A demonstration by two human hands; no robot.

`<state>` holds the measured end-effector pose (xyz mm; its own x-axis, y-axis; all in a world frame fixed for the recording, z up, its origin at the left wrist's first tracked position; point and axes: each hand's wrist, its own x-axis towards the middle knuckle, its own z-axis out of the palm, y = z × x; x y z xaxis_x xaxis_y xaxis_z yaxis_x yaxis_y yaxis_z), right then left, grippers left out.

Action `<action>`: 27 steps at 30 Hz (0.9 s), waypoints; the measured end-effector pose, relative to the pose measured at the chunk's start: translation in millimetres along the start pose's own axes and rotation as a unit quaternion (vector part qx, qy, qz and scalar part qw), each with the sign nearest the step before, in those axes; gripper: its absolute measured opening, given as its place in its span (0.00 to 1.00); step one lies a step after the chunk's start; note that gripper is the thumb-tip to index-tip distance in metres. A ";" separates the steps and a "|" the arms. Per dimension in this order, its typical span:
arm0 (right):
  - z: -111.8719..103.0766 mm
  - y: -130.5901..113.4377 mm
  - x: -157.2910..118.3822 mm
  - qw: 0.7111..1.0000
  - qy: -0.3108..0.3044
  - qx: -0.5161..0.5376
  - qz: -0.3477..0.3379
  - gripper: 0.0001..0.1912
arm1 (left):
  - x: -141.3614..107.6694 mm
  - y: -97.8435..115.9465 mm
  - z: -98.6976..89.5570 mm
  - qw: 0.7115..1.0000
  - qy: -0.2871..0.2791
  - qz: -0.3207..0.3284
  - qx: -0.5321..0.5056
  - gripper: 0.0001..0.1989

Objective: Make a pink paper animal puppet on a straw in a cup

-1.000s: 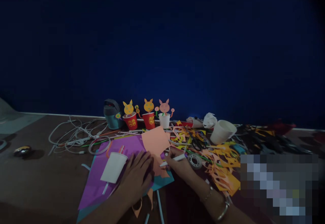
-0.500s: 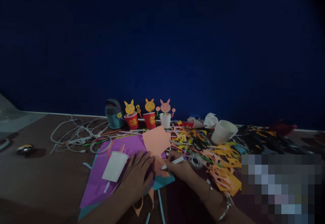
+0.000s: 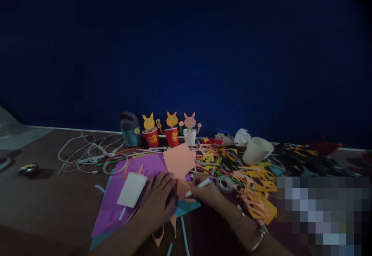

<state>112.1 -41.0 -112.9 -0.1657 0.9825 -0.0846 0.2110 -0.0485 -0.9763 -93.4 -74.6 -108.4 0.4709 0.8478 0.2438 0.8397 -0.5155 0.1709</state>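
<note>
Head view: my right hand (image 3: 205,188), just right of lower centre, has thumb and fingers pinched around a white pen (image 3: 205,182), its nib down and leftward on the orange paper (image 3: 182,189). My left hand (image 3: 158,194) lies flat beside it, fingers slightly apart, apparently steadying the paper. Over the last second the nib has slid a little toward the paper's lower edge while the left hand stayed put; I judge that marking is under way, not finished.

It's dim: I can't make out any fresh line, and the left fingers cover part of the paper. I can't tell whether the pale square (image 3: 179,161) above it is one sheet with it. Left of centre, a white cup (image 3: 132,190) lies on the purple sheet (image 3: 107,209), part of which my left arm hides. At lower right a pixelated patch (image 3: 322,213) blots everything out; above it, the dark clutter (image 3: 308,161) is unreadable.
</note>
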 end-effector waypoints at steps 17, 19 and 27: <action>-3.1 -1.1 2.7 1.000 -0.013 0.018 0.011 0.14 | -0.4 -2.1 2.4 1.000 0.006 0.008 0.011 0.23; -5.7 -0.7 3.8 0.999 -0.030 0.031 0.019 0.14 | -0.5 -2.5 3.4 1.000 0.008 0.012 0.016 0.24; -3.1 0.2 5.0 0.998 -0.005 0.054 -0.013 0.12 | -0.5 -4.0 5.5 0.999 0.017 0.016 0.023 0.24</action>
<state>114.3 -35.5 -112.9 -0.1799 0.9818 -0.0606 0.1009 -0.0428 -0.9940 -95.5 -72.3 -114.5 0.4898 0.8254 0.2807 0.8356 -0.5363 0.1189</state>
